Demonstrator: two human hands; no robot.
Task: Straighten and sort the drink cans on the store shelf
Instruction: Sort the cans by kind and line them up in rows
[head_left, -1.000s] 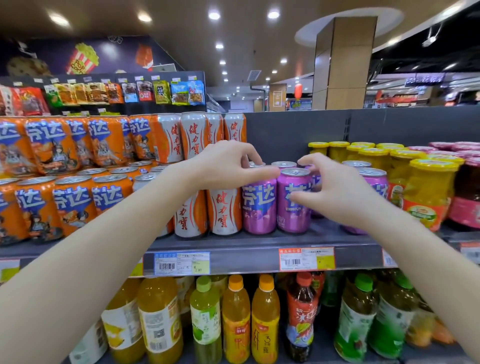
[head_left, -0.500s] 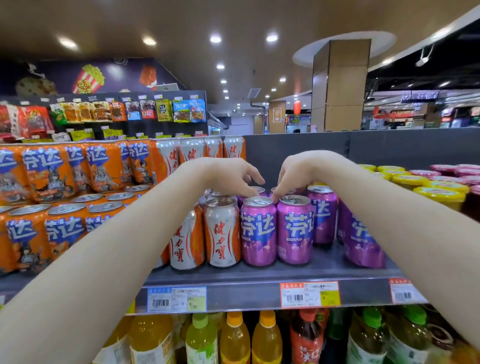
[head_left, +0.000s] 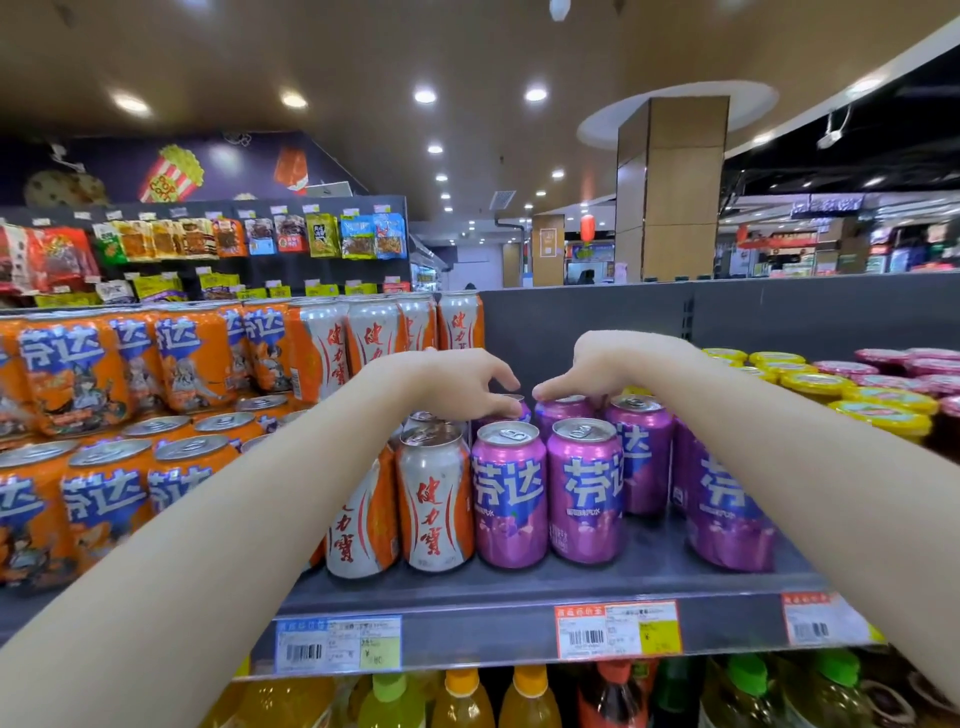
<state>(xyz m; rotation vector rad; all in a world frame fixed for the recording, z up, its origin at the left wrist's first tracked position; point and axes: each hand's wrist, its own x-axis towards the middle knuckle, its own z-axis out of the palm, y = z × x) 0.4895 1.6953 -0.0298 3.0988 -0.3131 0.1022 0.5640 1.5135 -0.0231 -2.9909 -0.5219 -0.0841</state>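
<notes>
1. Left hand (head_left: 457, 384): gripped the top of the left rear purple can (head_left: 513, 406).
2. Right hand (head_left: 587, 374): fingers curled over the right rear purple can (head_left: 563, 415).
3. Front purple cans (head_left: 509, 493): two, upright, touching, on the shelf (head_left: 519, 587).
4. Silver-orange cans (head_left: 434, 499): upright, just left of the purple.
5. Orange cans (head_left: 104, 499): stood in two tiers, far left.
6. Yellow-lidded jars (head_left: 883, 410): far right.
7. Bottles (head_left: 462, 701): stood beneath.

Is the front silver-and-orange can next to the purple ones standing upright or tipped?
Upright: the silver-and-orange can stands base-down on the shelf, its lid facing up, beside the purple can.
</notes>
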